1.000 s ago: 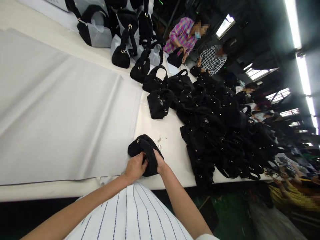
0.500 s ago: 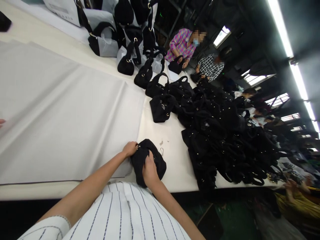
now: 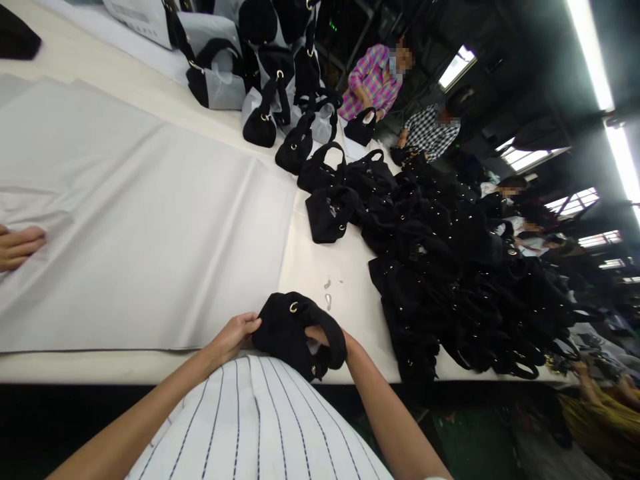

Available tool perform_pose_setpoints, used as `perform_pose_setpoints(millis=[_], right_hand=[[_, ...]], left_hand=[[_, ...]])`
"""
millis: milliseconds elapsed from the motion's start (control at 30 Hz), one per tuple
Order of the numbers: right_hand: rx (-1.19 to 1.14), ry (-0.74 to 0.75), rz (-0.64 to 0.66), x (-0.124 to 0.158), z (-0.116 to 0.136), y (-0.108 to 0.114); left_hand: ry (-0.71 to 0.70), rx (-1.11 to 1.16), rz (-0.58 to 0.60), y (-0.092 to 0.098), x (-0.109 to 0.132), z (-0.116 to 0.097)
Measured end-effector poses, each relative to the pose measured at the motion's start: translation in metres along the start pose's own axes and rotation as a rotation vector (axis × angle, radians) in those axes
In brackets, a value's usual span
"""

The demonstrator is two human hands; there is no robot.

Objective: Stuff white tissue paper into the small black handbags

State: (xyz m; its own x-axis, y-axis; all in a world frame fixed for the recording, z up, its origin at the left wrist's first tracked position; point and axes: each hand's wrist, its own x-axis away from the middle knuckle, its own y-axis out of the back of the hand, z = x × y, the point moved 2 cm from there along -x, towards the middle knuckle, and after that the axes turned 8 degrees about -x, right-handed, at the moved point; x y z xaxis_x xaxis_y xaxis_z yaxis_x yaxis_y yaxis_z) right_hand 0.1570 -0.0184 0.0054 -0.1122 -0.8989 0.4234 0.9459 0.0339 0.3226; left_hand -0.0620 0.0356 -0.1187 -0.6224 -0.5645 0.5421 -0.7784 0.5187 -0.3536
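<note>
A small black handbag (image 3: 283,330) with gold rings and an arched handle is at the table's front edge, close against my striped shirt. My left hand (image 3: 239,333) pinches the bag's left edge between thumb and fingers. Through the handle loop my right hand (image 3: 317,335) reaches to the bag's opening and holds it there; the handle and fabric hide part of its fingers. Something pale shows inside the opening. Small clear plastic bits (image 3: 328,301) lie on the table just beyond the bag.
Grey sheeting (image 3: 150,233) covers the left tabletop, where another person's hand (image 3: 23,247) rests. A large heap of black bags (image 3: 450,267) fills the right side. Finished-looking bags, some in grey wrap (image 3: 225,90), stand at the back. Co-workers (image 3: 373,83) sit along the far side.
The bag has turned, so its handle now arches on the right. My left hand moved down and left; my right hand shifted under the handle. Another person's hand came further in at left.
</note>
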Motion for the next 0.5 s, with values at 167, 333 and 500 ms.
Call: perform_pose_setpoints(millis=[167,333,500], right_hand=[[-0.160,0.137,0.239,0.018,0.014,-0.011],[-0.006,0.237,0.063,0.021,0.000,-0.006],[0.262,0.113,-0.054,0.055,-0.010,-0.011]], left_hand=[[0.053,0.324,0.067,0.009,0.035,-0.001],[0.028,0.341,0.100,0.002,0.039,-0.018],[-0.056,0.238,0.101,-0.009,0.054,-0.056]])
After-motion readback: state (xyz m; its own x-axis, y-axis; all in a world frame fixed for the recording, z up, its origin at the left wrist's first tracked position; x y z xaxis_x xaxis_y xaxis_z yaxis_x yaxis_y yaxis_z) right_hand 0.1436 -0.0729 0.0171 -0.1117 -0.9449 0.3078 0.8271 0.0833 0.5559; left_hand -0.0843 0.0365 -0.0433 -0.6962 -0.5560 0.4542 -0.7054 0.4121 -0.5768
